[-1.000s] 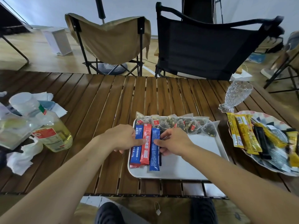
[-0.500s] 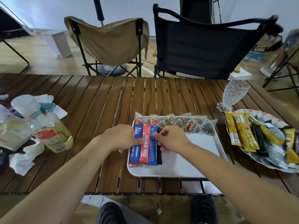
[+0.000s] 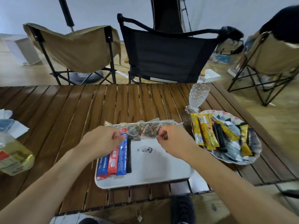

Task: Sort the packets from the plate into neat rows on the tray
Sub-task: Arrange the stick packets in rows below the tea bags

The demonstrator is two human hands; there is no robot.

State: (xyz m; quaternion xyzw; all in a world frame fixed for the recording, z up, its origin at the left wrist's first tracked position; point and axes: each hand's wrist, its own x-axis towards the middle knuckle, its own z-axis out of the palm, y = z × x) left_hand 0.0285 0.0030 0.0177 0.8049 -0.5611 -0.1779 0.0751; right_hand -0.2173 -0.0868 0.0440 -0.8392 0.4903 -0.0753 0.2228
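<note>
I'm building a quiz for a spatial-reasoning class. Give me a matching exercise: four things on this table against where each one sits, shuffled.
1 glass goblet
2 oil bottle
3 red stick packet
4 tea bag pouches

a along the tray's far edge
b between blue stick packets
c far left of the table
d just beyond the plate

Pairs: 1-d, 2-c, 3-b, 4-a

I was looking into an indoor room furnished with camping gear: a brown slatted wooden tabletop, with a tan fabric folding camp chair and a black mesh folding camp chair behind it. The pale wooden plank floor ran back to a plain whitish wall.
</note>
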